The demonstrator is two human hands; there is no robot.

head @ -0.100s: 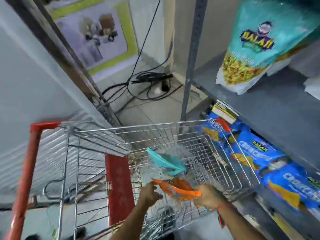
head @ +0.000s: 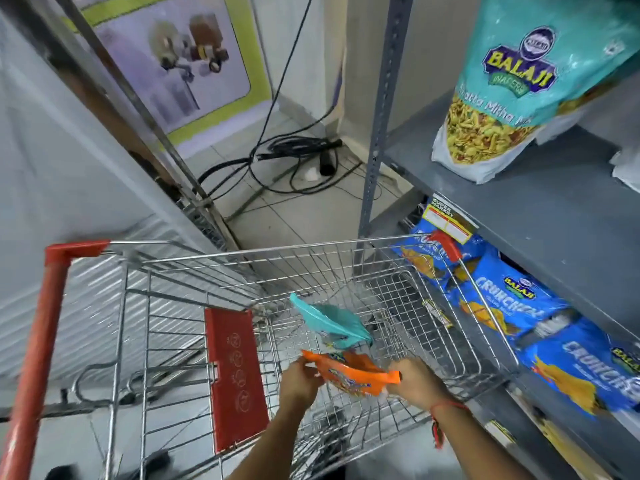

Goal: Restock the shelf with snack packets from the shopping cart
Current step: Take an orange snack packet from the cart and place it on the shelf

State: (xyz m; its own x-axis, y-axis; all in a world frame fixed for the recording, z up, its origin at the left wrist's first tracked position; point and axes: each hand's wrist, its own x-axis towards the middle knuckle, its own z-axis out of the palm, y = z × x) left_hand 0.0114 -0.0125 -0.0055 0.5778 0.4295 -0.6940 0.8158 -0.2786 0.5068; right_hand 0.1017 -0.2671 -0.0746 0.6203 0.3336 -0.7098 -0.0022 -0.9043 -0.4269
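Observation:
An orange snack packet [head: 349, 374] is held low inside the wire shopping cart [head: 242, 258]. My left hand [head: 299, 382] grips its left end and my right hand [head: 414, 382] grips its right end. Just behind it a teal packet [head: 332, 323] lies tilted in the cart basket. To the right stands the grey metal shelf [head: 540, 209]. A large teal Balaji packet [head: 519, 88] stands upright on its upper level. Several blue Crunchex packets [head: 512, 306] lie on the level below.
The cart has a red handle [head: 38, 327] on the left and a red child-seat flap [head: 235, 382]. Black cables [head: 294, 157] lie coiled on the tiled floor beyond the cart. A slotted shelf upright [head: 384, 116] stands beside the cart's far right corner.
Both hands hold the orange packet as before; it has barely shifted.

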